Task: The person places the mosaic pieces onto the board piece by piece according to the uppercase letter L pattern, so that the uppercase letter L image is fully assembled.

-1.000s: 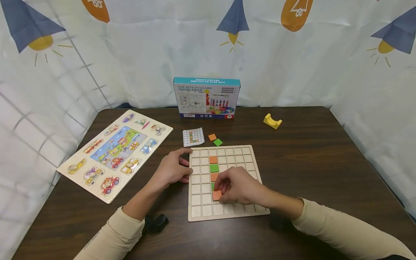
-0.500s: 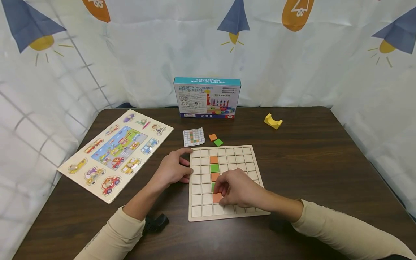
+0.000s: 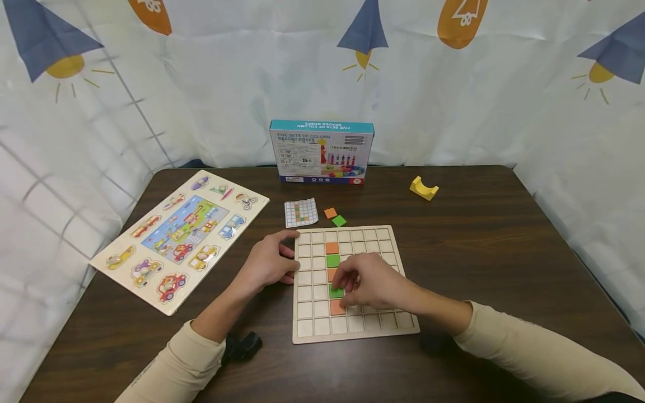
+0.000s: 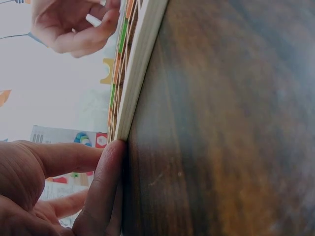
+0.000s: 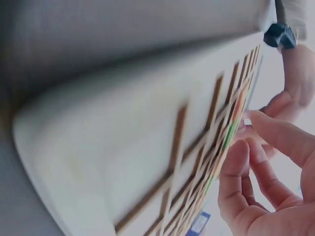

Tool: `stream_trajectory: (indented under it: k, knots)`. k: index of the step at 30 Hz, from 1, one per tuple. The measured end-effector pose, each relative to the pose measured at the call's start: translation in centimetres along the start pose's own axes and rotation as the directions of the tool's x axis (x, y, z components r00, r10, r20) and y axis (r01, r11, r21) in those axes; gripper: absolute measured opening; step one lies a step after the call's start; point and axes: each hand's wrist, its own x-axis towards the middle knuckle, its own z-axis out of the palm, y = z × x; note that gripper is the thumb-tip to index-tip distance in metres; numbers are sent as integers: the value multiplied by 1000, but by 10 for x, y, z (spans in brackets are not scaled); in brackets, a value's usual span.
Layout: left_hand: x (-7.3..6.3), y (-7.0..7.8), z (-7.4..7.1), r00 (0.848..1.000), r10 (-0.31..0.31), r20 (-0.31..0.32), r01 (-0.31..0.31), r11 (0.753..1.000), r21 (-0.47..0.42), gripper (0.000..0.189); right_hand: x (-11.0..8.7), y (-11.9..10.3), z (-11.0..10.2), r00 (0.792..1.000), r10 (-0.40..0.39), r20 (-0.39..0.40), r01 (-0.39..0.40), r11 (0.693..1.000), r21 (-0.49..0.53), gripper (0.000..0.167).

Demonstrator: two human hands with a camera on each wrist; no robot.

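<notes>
A square wooden grid board (image 3: 305, 326) lies on the dark table. One of its columns carries alternating orange and green square tiles, among them the lowest orange tile (image 3: 337, 307) and the green tile (image 3: 335, 292) just above it. My left hand (image 3: 269, 260) touches the board's left side with its fingertips, which press on the pale edge (image 4: 138, 73) in the left wrist view. Over the column is my right hand (image 3: 373, 282), fingers bent and thumb tip close to the lowest orange tile. Thumb and fingertips (image 5: 236, 152) stand apart with nothing pinched between them.
Behind the board lie a small pattern card (image 3: 301, 213), a loose orange tile (image 3: 330, 213) and a loose green tile (image 3: 339, 221). A picture puzzle (image 3: 237, 204) is at left, a toy box (image 3: 322, 152) at the back, a yellow arch block (image 3: 424, 188) at right.
The lowest orange tile, tilted earlier under my right fingers, now lies in its cell. My right hand has eased off it and risen slightly, showing more of the green tile. The left hand stays put.
</notes>
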Motion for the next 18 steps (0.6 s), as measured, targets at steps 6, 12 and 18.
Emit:
stream_trajectory:
  k: [6, 12, 18]
  knots:
    - [0, 0, 0, 1000, 20, -1, -20, 1000, 4, 69, 16, 5, -22, 999, 9, -53, -9, 1000, 0, 15]
    - [-1, 0, 0, 1000, 19, -7, -18, 1000, 7, 69, 39, 17, -45, 991, 36, -130, -36, 999, -1, 17]
    - [-2, 0, 1, 1000, 9, -16, -9, 1000, 9, 69, 66, 32, -61, 979, 32, -200, -45, 997, -63, 21]
